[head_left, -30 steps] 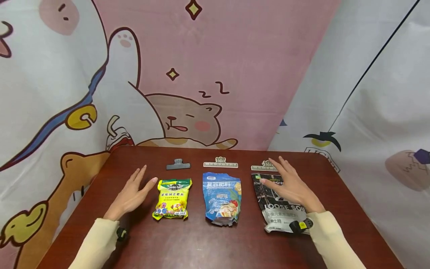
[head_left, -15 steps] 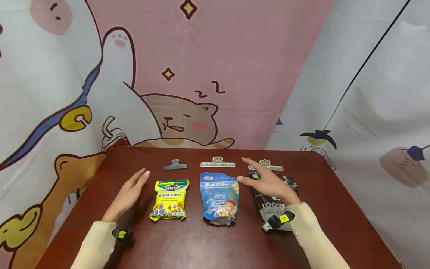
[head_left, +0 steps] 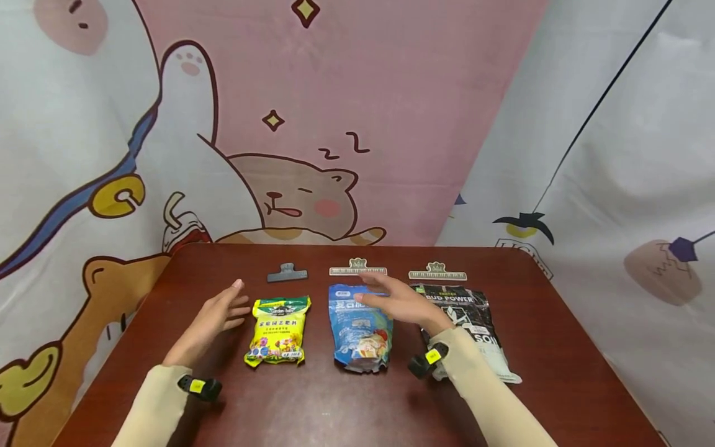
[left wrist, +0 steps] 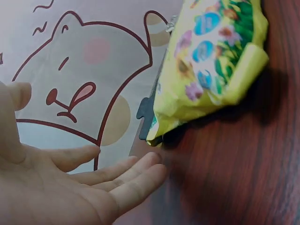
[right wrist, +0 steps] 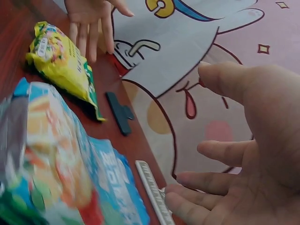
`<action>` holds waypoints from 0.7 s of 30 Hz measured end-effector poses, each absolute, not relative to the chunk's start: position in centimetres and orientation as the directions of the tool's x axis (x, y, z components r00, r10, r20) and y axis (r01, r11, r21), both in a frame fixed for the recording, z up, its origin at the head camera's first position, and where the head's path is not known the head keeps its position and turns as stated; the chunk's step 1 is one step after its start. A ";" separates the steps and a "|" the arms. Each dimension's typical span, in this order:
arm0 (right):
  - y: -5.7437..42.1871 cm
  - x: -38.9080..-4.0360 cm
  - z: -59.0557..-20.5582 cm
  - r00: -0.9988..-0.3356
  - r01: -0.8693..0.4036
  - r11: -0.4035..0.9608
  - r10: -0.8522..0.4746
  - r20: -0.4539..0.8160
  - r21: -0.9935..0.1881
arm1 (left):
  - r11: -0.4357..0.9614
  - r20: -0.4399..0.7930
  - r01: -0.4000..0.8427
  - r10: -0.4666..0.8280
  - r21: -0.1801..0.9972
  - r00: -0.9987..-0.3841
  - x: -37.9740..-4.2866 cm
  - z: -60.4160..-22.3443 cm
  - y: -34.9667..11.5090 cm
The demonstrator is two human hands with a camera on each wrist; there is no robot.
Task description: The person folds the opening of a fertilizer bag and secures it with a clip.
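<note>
Glossy reddish-brown table [head_left: 313,403] before a pink-and-white cartoon-printed backdrop [head_left: 402,118].

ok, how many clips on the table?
3: dark clip behind the yellow bag, middle clip behind the blue bag, right clip behind the black bag. Any under the bags wouldn't show.

From my head, one camera looks forward and down across the bench [head_left: 329,425] to the cartoon backdrop [head_left: 424,93]. My left wrist camera [head_left: 199,387] peers, tilted and close, past my left grip [left wrist: 70,192] at the yellow fertilizer bag [left wrist: 211,61]; my right wrist camera [head_left: 427,360], also near, faces leftward over the blue fertilizer bag [right wrist: 65,164]. All three share the yellow bag and the printed bear [head_left: 301,192].
</note>
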State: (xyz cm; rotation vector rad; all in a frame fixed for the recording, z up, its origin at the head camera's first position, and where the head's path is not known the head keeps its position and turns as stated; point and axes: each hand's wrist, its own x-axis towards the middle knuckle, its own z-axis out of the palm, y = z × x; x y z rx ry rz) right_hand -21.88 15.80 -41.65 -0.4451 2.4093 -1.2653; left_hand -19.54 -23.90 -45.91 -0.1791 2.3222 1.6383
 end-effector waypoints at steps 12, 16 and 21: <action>12.3 -23.0 -42.1 -0.840 0.043 0.454 -0.466 -0.279 -0.890 | 0.239 -0.354 -0.326 0.085 0.915 -0.931 -20.3 -46.9 -24.1; 11.3 -23.4 -42.3 -0.803 0.126 0.346 -0.515 -0.300 -0.930 | 0.201 -0.371 -0.351 0.069 0.915 -0.926 -20.5 -47.1 -24.1; 9.7 -23.8 -42.8 -0.786 0.168 0.358 -0.513 -0.344 -0.918 | 0.175 -0.395 -0.382 0.042 0.907 -0.918 -20.6 -47.3 -24.0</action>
